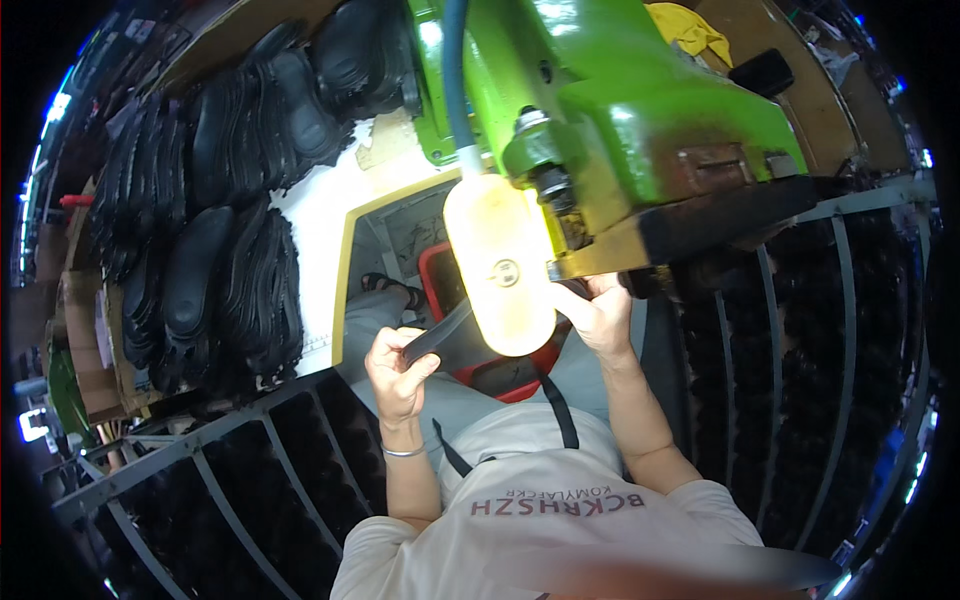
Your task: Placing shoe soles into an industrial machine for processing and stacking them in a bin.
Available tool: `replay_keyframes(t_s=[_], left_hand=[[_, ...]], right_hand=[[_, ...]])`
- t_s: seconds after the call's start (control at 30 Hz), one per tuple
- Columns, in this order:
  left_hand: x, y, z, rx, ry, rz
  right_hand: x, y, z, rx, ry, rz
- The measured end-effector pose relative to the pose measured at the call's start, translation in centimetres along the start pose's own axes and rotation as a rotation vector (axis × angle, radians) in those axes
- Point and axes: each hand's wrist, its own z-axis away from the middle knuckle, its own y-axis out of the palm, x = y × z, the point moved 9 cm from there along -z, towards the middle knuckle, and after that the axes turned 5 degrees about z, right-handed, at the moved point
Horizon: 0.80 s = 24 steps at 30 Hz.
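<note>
A black shoe sole (447,332) is held low in front of the green machine (640,110). My left hand (394,372) pinches its near left end between thumb and fingers. The middle of the sole passes behind a bright oval lamp (492,235) and is hidden there. Beside the lamp, just under the machine's working head (590,262), my right hand (604,318) is closed on a dark edge, which looks like the other end of the same sole; its fingertips are partly hidden.
Stacks of black soles (195,285) cover the white table (318,270) at left. Below the yellow-edged opening stands a red bin (432,275). Metal-framed racks (215,480) full of dark items flank me. A yellow cloth (692,30) lies at the back right.
</note>
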Motion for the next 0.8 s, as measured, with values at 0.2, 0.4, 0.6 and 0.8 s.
replay_keyframes(t_s=[0.2,0.4,0.6,0.8], left_hand=[[-3.3,2.3,0.8,0.121,0.339,-0.084],[-2.6,4.9,-0.2,0.201,0.315,-0.051],[-1.1,8.1,-0.9,0.23,0.211,-0.229],[0.3,9.2,-1.5,0.21,0.195,-0.245]], right_hand=[[-0.8,0.4,1.5,0.062,-0.004,-0.152],[-2.3,-3.0,2.5,0.008,-0.005,0.045],[6.4,-1.0,3.2,0.008,-0.457,0.786],[7.3,-2.3,2.7,0.015,-0.458,0.894]])
